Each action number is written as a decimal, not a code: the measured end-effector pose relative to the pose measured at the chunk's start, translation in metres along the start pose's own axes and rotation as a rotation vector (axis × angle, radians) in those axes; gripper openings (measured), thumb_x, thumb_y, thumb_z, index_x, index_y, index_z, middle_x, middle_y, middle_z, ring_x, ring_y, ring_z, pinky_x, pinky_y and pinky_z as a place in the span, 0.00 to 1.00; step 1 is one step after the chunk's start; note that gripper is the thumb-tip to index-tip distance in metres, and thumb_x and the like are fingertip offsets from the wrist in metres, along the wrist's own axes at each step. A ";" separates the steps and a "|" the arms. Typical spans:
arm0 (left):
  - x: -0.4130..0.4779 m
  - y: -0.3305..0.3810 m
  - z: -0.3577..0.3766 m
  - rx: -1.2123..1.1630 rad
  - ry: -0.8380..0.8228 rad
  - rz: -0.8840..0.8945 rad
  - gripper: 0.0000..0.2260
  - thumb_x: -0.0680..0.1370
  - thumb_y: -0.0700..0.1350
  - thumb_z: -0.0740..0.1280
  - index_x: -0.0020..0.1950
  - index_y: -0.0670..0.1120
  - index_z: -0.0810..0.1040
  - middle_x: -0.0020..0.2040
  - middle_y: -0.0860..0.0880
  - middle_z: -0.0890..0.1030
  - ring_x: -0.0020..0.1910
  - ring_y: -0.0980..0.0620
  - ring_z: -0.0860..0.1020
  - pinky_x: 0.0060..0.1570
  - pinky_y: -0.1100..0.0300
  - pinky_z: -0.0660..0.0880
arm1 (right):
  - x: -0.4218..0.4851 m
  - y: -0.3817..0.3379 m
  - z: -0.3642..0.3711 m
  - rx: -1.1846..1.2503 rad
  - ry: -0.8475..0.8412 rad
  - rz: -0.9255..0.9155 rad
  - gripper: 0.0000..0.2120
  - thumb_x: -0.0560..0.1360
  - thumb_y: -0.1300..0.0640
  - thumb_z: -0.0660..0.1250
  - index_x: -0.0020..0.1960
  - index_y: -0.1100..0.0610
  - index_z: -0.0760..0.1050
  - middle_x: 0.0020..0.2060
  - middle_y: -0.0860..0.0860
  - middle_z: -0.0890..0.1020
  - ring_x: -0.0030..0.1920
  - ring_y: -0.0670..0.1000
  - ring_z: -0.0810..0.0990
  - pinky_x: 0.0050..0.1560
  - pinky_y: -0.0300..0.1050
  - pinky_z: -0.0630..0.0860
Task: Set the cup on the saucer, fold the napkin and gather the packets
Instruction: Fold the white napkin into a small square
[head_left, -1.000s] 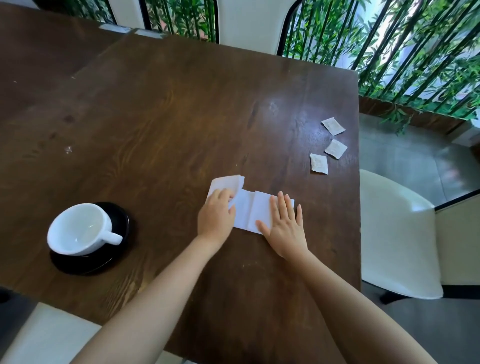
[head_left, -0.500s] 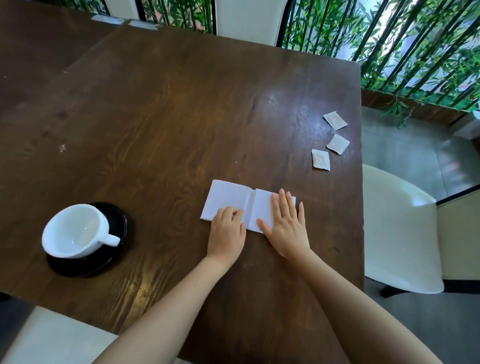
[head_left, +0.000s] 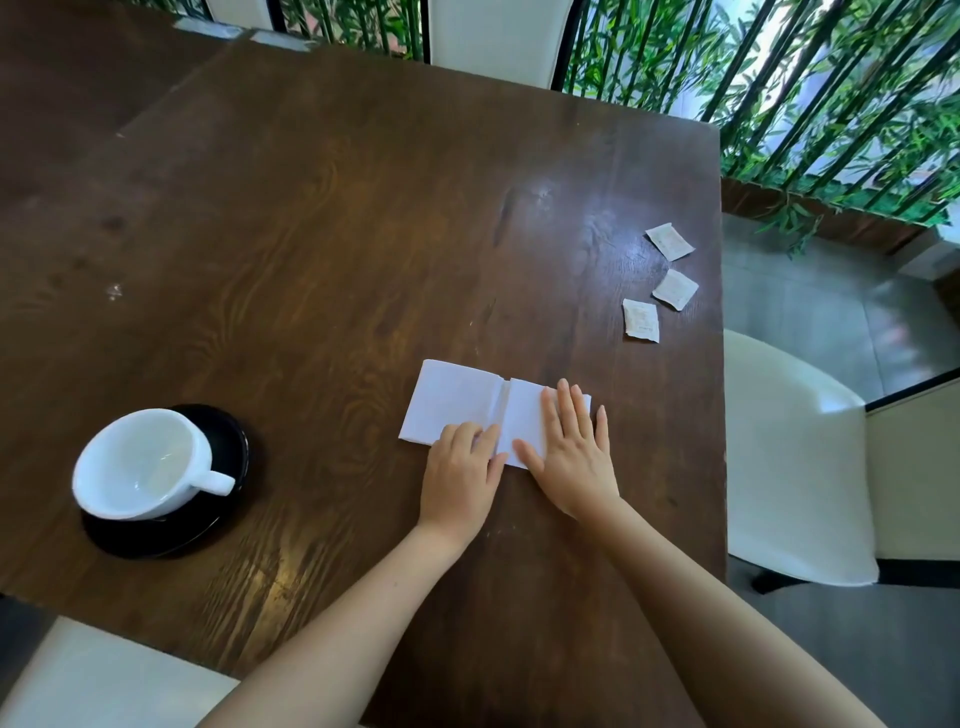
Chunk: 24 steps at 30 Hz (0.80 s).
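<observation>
A white cup (head_left: 140, 462) stands tilted on a black saucer (head_left: 228, 441) at the table's near left. A white napkin (head_left: 457, 400) lies flat in the middle, with a crease down its centre. My right hand (head_left: 571, 447) rests flat on the napkin's right half, fingers spread. My left hand (head_left: 462, 467) presses its fingertips on the napkin's near edge beside the crease. Three small pale packets lie apart near the right edge: the far packet (head_left: 670, 240), the middle packet (head_left: 675, 288) and the near packet (head_left: 642, 320).
The dark wooden table (head_left: 311, 234) ends close to the packets on the right. A white chair (head_left: 795, 457) stands beside that edge, another white seat (head_left: 104, 675) at the near left. Bamboo plants (head_left: 831, 104) line the back right.
The napkin's left flap, lifted under my left hand a second ago, now lies flat. My left hand slid back to the near edge. My right hand stayed put.
</observation>
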<state>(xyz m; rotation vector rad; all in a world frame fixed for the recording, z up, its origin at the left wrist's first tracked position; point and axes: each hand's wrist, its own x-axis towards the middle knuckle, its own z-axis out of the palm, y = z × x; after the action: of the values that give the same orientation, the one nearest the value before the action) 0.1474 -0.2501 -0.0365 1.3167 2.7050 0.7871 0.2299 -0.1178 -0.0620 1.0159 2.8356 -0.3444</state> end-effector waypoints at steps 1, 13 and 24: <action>-0.002 0.000 0.001 0.027 0.001 0.005 0.12 0.71 0.43 0.72 0.53 0.41 0.82 0.43 0.43 0.82 0.42 0.45 0.80 0.41 0.55 0.78 | 0.001 0.000 -0.002 0.014 -0.018 -0.001 0.36 0.76 0.37 0.45 0.76 0.53 0.38 0.77 0.51 0.41 0.76 0.50 0.36 0.73 0.55 0.34; -0.003 0.011 0.002 0.018 0.015 -0.154 0.10 0.72 0.44 0.70 0.52 0.44 0.81 0.48 0.47 0.84 0.47 0.48 0.80 0.46 0.56 0.76 | -0.014 -0.012 -0.031 0.023 0.069 0.065 0.24 0.77 0.53 0.57 0.73 0.55 0.60 0.74 0.52 0.63 0.71 0.54 0.63 0.72 0.51 0.53; -0.013 -0.013 -0.009 0.062 0.009 -0.110 0.07 0.73 0.43 0.70 0.48 0.43 0.83 0.49 0.45 0.84 0.49 0.47 0.81 0.48 0.54 0.76 | -0.012 -0.022 -0.043 0.124 0.102 -0.154 0.19 0.79 0.53 0.57 0.70 0.49 0.65 0.71 0.48 0.68 0.69 0.52 0.65 0.69 0.50 0.61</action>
<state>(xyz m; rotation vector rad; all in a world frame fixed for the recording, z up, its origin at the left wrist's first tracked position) 0.1443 -0.2707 -0.0375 1.1661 2.8019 0.7062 0.2239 -0.1307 -0.0140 0.8611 3.0266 -0.5022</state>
